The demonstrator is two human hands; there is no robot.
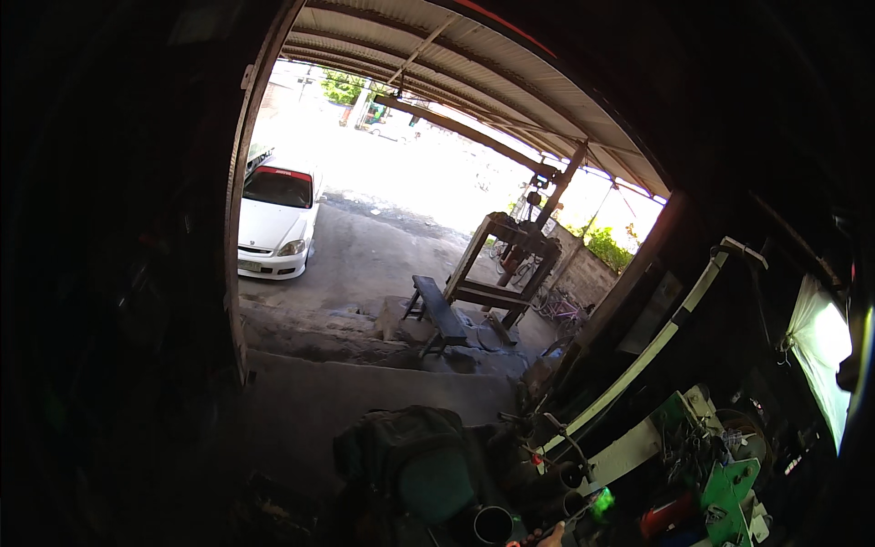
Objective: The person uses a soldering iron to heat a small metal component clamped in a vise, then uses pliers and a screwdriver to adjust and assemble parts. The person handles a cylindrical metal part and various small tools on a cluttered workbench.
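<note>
Just a small part of my right hand (552,535) shows at the lower edge, dim and partly cut off. Its fingers are too dark to read, and whether they hold anything is hidden. Close to its left is the round rim of a dark cylinder or pipe (476,526). A bright green glint (602,501) lies up and to the right of the hand, by more dark round openings. My left hand does not show.
A dark green bag (428,474) lies left of the pipe. Green metal parts (729,483) and a red cylinder (668,515) crowd the right. Beyond the doorway stand a bench (439,310), a heavy frame (488,290) and a white car (273,223).
</note>
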